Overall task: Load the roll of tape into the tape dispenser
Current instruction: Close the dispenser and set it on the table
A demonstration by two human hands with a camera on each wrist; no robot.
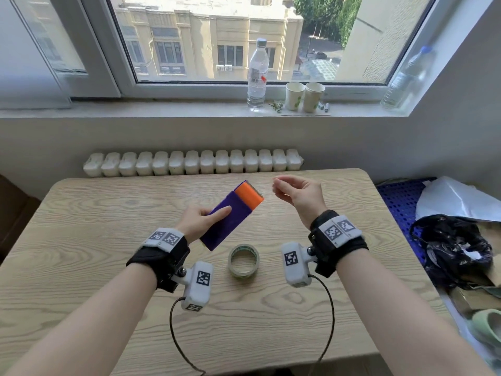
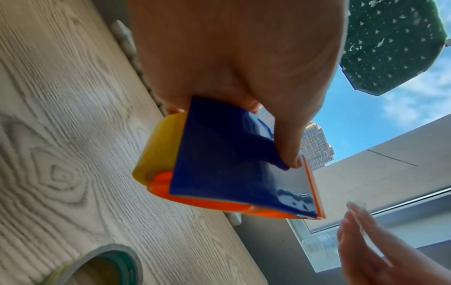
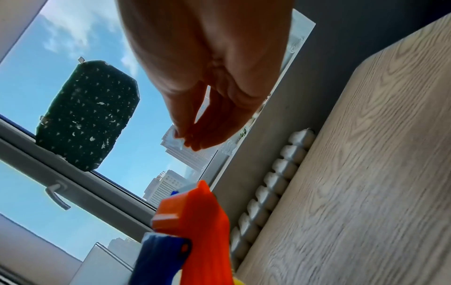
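1. Your two forearms fill the near edge of the head view, each with a strapped wrist camera, over the wooden table [image 1: 95, 213].
2. Your left hand [image 1: 199, 221] holds the tape dispenser [image 1: 230, 215] up off the table, thumb laid flat along its blue top face and the other fingers wrapped underneath.
3. From the left wrist view, your thumb tip [image 2: 290, 152] presses a raised blue ridge on the dispenser [image 2: 231, 164], and its orange and yellow parts show below the blue plate.
4. The dispenser's orange end with the serrated edge points away from you and toward your right hand [image 1: 298, 195].
5. Your right hand hovers just beside that orange end without touching it; its fingertips [image 3: 192, 142] are drawn together against the thumb, and whether they pinch anything cannot be told.
6. The roll of tape [image 1: 243, 261] lies flat on the table between your wrists, hole upward, below the dispenser and clear of both hands.
7. On the windowsill behind stand a water bottle [image 1: 257, 74] and two paper cups [image 1: 305, 96].
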